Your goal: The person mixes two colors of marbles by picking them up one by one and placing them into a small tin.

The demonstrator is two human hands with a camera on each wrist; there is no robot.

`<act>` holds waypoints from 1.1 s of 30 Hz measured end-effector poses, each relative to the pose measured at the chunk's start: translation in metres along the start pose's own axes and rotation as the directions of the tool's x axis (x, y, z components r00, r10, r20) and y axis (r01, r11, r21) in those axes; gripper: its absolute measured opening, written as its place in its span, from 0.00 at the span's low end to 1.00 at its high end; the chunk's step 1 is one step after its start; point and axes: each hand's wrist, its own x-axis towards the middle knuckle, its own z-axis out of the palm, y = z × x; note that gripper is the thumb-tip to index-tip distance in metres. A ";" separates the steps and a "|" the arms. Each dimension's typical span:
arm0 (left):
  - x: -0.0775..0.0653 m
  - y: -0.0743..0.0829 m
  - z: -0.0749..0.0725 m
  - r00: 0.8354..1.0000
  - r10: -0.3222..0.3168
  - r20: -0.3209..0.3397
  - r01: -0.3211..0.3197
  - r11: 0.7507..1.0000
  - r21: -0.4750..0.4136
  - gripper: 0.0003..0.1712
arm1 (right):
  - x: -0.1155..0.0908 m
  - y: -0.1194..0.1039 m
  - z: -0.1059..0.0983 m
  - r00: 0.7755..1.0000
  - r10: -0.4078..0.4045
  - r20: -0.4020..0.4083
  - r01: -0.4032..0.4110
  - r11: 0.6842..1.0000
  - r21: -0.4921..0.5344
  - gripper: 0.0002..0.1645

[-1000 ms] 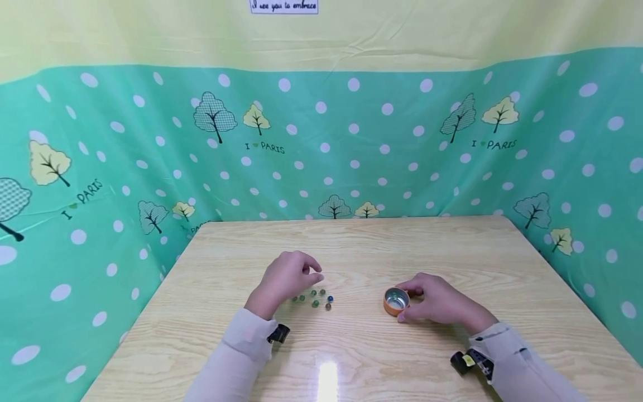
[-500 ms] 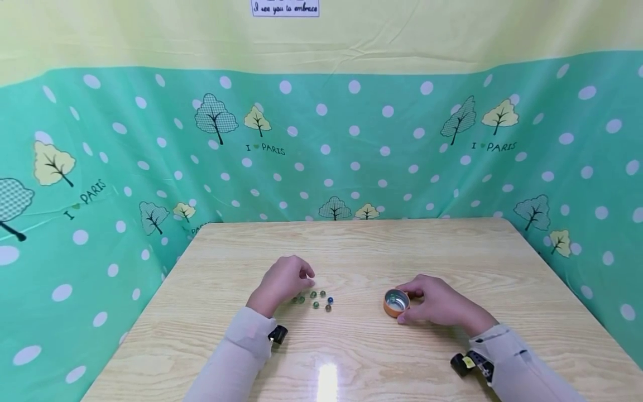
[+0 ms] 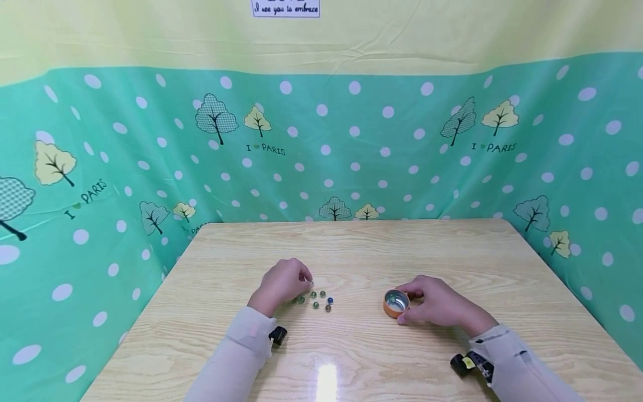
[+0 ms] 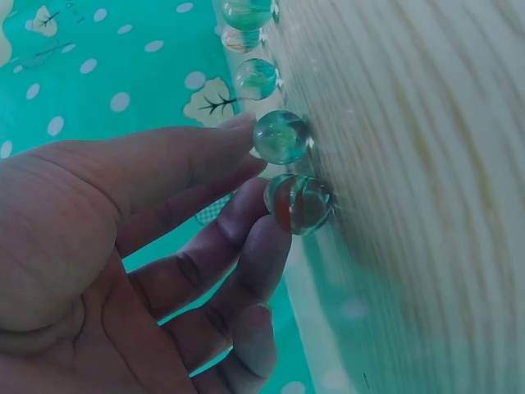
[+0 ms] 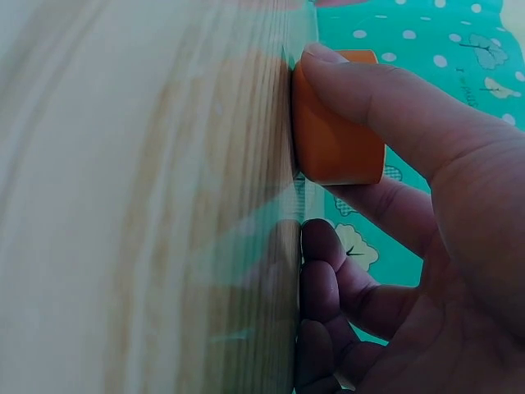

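In the head view my left hand point(image 3: 284, 285) reaches down at the far side of a loose group of glass marbles point(image 3: 316, 305). Its thumb and index finger pinch a clear greenish marble point(image 4: 281, 137) at the tabletop, seen in the left wrist view. Just by the other fingers is a marble with a reddish swirl point(image 4: 297, 205). To the right, my right hand point(image 3: 439, 301) holds a small round orange tin point(image 3: 397, 303) between thumb and fingers. The tin stands upright on the table, its open top showing a silvery inside. In the right wrist view the lower fingers curl beside the tin's orange wall point(image 5: 340, 123).
A blue marble point(image 3: 330, 300) lies at the right of the group. All stands on a light wood-grain table point(image 3: 351, 357) with a bright reflection near the front. A green dotted curtain point(image 3: 354, 145) hangs behind and along the sides.
My left hand has moved down and slightly left, and its thumb and index finger have come together on a marble. The right hand and the tin have stayed in place.
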 end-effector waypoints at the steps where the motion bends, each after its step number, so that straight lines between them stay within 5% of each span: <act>1: 0.000 0.000 0.001 1.000 0.000 0.000 0.000 1.000 0.002 0.04 | 0.000 0.000 0.000 1.000 0.004 0.002 -0.004 1.000 0.002 0.36; 33: 0.001 0.002 0.005 1.000 0.009 -0.019 -0.009 0.999 0.038 0.09 | 0.000 -0.001 -0.001 1.000 0.013 -0.004 -0.013 1.000 -0.004 0.37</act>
